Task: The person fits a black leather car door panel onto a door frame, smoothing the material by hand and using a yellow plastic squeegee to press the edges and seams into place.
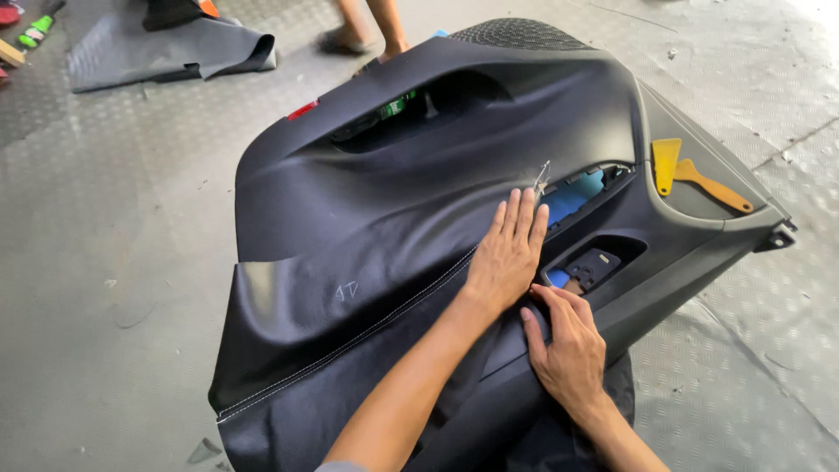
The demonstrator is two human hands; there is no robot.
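Car door panel (664, 253) lies on the floor, black leatherette cover (367, 227) draped over most of it. Left hand (507, 253) presses flat, fingers spread; right hand (568, 345) pinches the cover's edge by the switch recess (594, 262). Handle end looks uncovered, wrinkles remain.
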